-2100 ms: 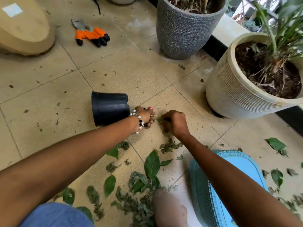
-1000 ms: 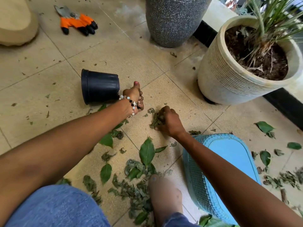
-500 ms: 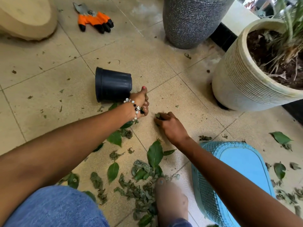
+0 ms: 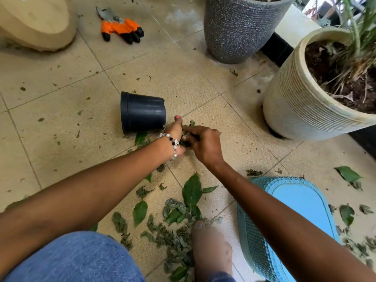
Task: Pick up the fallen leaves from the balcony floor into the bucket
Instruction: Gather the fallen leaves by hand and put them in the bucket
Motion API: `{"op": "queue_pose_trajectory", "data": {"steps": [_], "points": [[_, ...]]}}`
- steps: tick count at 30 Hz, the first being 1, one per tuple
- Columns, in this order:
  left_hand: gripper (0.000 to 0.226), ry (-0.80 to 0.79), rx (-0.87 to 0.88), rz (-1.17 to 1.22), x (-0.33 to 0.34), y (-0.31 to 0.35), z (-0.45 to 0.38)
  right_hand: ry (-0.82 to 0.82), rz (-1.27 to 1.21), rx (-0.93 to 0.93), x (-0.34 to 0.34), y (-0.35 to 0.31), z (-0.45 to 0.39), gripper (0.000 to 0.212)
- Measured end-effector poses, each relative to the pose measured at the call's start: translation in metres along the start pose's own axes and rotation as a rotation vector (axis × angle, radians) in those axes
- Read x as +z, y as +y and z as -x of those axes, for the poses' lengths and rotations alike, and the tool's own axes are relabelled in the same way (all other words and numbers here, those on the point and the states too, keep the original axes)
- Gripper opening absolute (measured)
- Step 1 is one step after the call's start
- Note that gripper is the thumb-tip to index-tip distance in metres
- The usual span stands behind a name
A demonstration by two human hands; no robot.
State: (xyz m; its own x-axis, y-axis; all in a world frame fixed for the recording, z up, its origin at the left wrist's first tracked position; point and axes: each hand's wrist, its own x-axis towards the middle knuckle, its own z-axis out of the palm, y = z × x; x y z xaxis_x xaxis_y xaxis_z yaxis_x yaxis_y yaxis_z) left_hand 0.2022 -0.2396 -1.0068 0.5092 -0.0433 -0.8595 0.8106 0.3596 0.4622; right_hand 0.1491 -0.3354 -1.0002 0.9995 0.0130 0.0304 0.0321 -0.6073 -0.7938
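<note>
Left hand (image 4: 173, 137) and right hand (image 4: 205, 145) pinch leaves (image 4: 186, 139) together beside the tipped bucket (image 4: 142, 111); bare tile beyond.

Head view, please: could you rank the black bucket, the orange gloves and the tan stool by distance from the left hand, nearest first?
1. Black bucket: on its side just beyond the left hand, slightly left of it.
2. Orange gloves: much farther up the floor, left of the grey pot.
3. Tan stool: farthest, in the top-left corner.
</note>
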Motion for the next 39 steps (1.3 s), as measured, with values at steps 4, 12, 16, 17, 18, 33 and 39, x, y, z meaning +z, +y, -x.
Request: {"op": "queue_pose_trajectory", "data": {"steps": [4,12,16,17,18,33,39], "points": [[0.047,-0.017,-0.005,0.028,-0.006,0.017,-0.001,-0.176,0.315,-0.191,0.012,-0.013,0.002,0.059],[0.022,0.000,0.080,-0.111,-0.032,0.049,0.014,-0.453,0.779,-0.227,0.001,-0.030,-0.018,0.070],[0.024,0.004,0.134,-0.009,-0.049,0.067,0.009,-0.289,0.379,-0.292,0.005,-0.034,-0.030,0.071],[0.025,-0.002,0.159,0.016,-0.055,0.072,0.008,-0.231,0.158,-0.282,0.010,-0.033,-0.033,0.065],[0.026,-0.021,0.181,0.043,-0.060,0.076,0.008,-0.179,-0.034,-0.219,0.016,-0.032,-0.034,0.056],[0.045,0.148,0.269,0.398,-0.155,0.089,0.001,-0.766,0.580,-0.356,0.116,-0.019,-0.037,0.104],[0.047,0.185,0.282,0.341,-0.155,0.076,-0.012,-0.552,0.590,-0.565,0.129,-0.001,-0.018,0.064]]}}
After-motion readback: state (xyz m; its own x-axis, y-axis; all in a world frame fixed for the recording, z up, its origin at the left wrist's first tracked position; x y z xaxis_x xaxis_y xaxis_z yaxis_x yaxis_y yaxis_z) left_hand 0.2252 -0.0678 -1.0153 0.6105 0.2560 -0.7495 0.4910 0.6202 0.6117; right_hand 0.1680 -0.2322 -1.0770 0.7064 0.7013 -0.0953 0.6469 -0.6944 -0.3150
